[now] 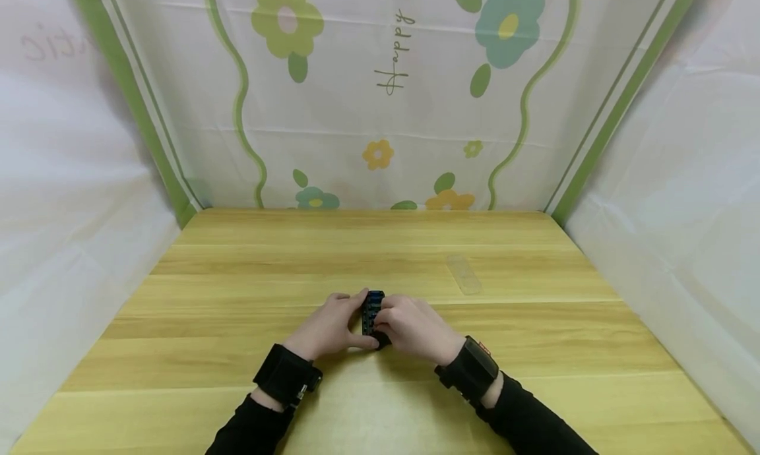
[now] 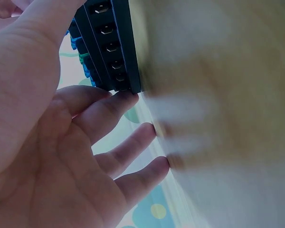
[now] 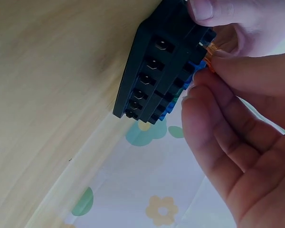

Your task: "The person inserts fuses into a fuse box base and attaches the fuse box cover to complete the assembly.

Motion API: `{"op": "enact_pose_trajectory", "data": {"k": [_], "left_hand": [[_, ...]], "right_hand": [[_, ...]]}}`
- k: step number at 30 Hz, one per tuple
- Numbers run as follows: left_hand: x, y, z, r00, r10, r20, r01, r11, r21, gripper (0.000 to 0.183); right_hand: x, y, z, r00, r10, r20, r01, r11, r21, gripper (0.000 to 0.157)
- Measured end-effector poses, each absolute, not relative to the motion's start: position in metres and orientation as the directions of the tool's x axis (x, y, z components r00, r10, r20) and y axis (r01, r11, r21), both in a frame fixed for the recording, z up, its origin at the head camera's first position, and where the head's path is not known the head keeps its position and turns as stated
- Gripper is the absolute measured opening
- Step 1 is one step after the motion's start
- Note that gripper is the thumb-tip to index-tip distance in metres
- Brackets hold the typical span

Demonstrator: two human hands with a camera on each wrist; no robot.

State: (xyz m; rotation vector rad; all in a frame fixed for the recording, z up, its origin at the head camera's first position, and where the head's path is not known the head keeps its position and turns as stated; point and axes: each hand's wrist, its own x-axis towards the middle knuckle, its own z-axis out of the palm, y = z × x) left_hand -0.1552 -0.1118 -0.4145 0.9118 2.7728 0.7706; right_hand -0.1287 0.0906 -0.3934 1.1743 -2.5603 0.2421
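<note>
A black fuse block [image 1: 371, 304] with blue and green blade fuses along its top sits on the table between my two hands. My left hand [image 1: 330, 328] holds the block by its two ends, thumb at the near end and forefinger at the far end. In the left wrist view the ring and little fingers [image 2: 143, 175] are spread with their tips on the table. My right hand [image 1: 415, 326] pinches a small orange blade fuse [image 3: 210, 53] between thumb and forefinger, right at the near part of the block's row. Metal terminals show in side slots of the block [image 3: 145, 78].
A clear plastic cover [image 1: 463, 274] lies flat on the wooden table [image 1: 237, 270], beyond and to the right of my hands. White printed cloth [image 1: 332, 112] hangs at the back, and plain cloth closes both sides.
</note>
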Motion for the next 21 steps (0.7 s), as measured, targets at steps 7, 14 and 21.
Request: {"op": "enact_pose_trajectory", "data": {"k": [7, 14, 21], "left_hand": [[-0.155, -0.112, -0.414, -0.808, 0.587, 0.043, 0.523, 0.684, 0.508, 0.098], [-0.155, -0.112, -0.413, -0.809, 0.585, 0.051, 0.528, 0.686, 0.502, 0.098], [-0.155, -0.112, -0.413, -0.802, 0.594, 0.061, 0.538, 0.675, 0.505, 0.098]], "right_hand": [[-0.129, 0.09, -0.394, -0.603, -0.717, 0.349, -0.765, 0.644, 0.001, 0.007], [-0.127, 0.085, -0.392, -0.586, -0.739, 0.334, -0.764, 0.641, 0.077, 0.017], [-0.126, 0.078, -0.383, -0.588, -0.778, 0.221, -0.766, 0.623, 0.156, 0.02]]}}
